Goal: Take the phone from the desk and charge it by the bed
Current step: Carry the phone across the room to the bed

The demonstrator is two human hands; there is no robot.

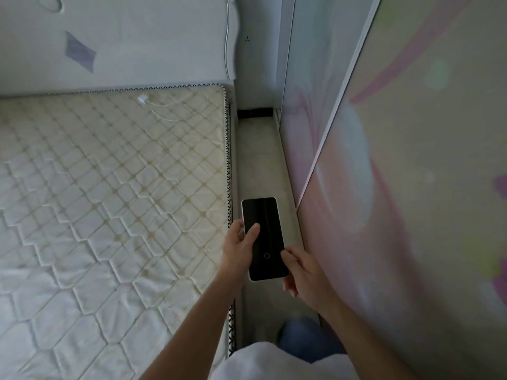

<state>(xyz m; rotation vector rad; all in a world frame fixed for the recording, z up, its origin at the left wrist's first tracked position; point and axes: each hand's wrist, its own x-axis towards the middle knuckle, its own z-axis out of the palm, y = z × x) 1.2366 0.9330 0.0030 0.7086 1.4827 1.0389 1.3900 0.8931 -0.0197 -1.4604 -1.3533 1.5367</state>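
A phone (267,234) with a dark screen and white rim is held screen-up over the narrow floor strip beside the bed. My left hand (238,248) grips its left edge, thumb lying on the screen. My right hand (303,272) holds its lower right corner. A white charging cable (164,105) with a white plug end (142,99) lies on the bare quilted mattress (109,187) near the headboard; another stretch of white cable (226,48) runs up the headboard's right edge.
A pale padded headboard (123,39) stands at the top. A wardrobe with pastel sliding doors (411,160) walls in the right side, leaving a narrow floor gap (260,160). A wall socket (247,38) sits in the far corner. My knee (304,338) shows below.
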